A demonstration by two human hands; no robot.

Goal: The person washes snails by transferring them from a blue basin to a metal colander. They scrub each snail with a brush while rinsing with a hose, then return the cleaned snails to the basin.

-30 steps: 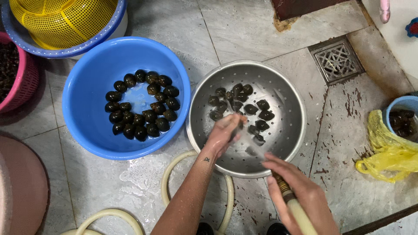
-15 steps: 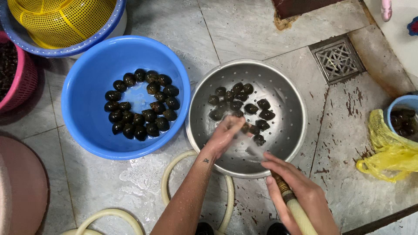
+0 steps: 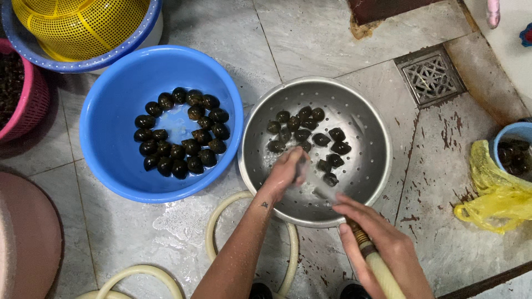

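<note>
My left hand (image 3: 288, 170) reaches into a perforated metal colander (image 3: 366, 177) on the wet floor, fingers curled around something small that is blurred by spray; what it holds is unclear. Several dark round snails (image 3: 307, 135) lie in the colander's far half. My right hand (image 3: 382, 243) grips a cream hose (image 3: 382, 271) with a brass nozzle pointed into the colander, water jetting toward the left hand. To the left, a blue plastic basin (image 3: 111, 160) holds many more dark snails (image 3: 180, 133) in shallow water.
A yellow basket sits inside a blue tub (image 3: 83, 33) at top left, beside a pink basket (image 3: 25, 99). A floor drain grate (image 3: 432, 75) lies top right. A yellow plastic bag (image 3: 493, 194) and a small blue bowl (image 3: 512, 144) sit at right. Hose loops (image 3: 216, 232) coil near me.
My left hand has shifted slightly deeper into the colander, under the water jet. The right hand and hose stay nearly in place.
</note>
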